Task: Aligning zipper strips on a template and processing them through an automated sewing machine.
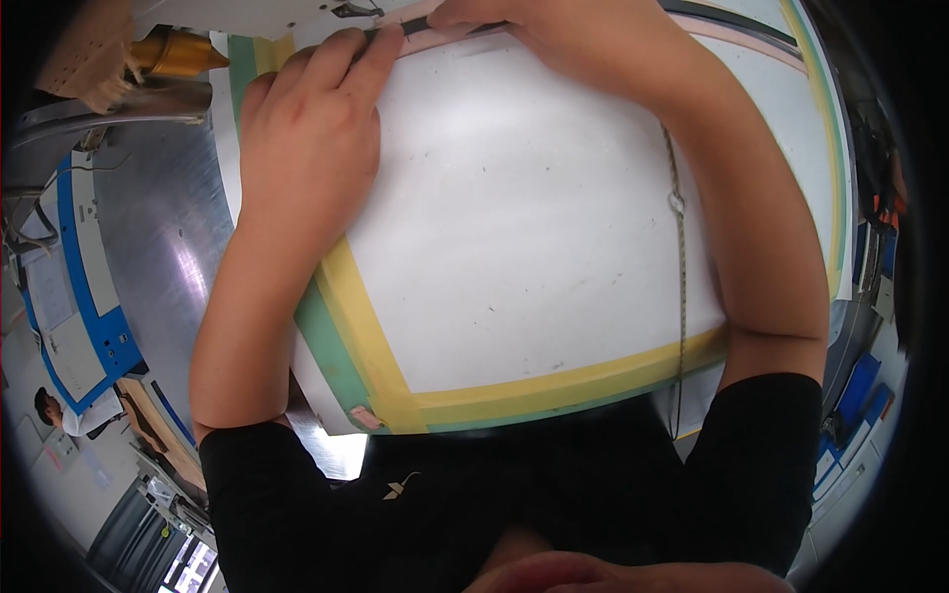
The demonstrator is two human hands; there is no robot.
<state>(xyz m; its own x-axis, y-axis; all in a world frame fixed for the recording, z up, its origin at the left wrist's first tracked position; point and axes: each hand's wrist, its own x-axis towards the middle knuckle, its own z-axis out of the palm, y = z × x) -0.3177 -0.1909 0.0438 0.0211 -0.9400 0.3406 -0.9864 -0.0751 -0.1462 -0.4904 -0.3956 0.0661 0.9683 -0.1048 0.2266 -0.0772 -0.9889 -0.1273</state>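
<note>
A white board [514, 227] edged with yellow and green tape lies in front of me. Across its far side runs a pink strip [425, 42] with a narrow black strip [736, 22] along it. My left hand [311, 133] rests palm down at the board's far left corner, fingers slightly apart. Its rightmost finger reaches the pink strip; its thumb is hidden. Just to the right, my right hand [583, 44] is closed at the black strip, fingertips pressing on it and pointing left. The top of the picture cuts off part of this hand.
Left of the board are a brass-coloured pointed fitting [183, 54] and a metal surface [163, 217]. A thin cord [680, 267] hangs in front of the board, beside my right forearm. Blue-and-white equipment [84, 287] and a distant person [84, 410] appear at far left.
</note>
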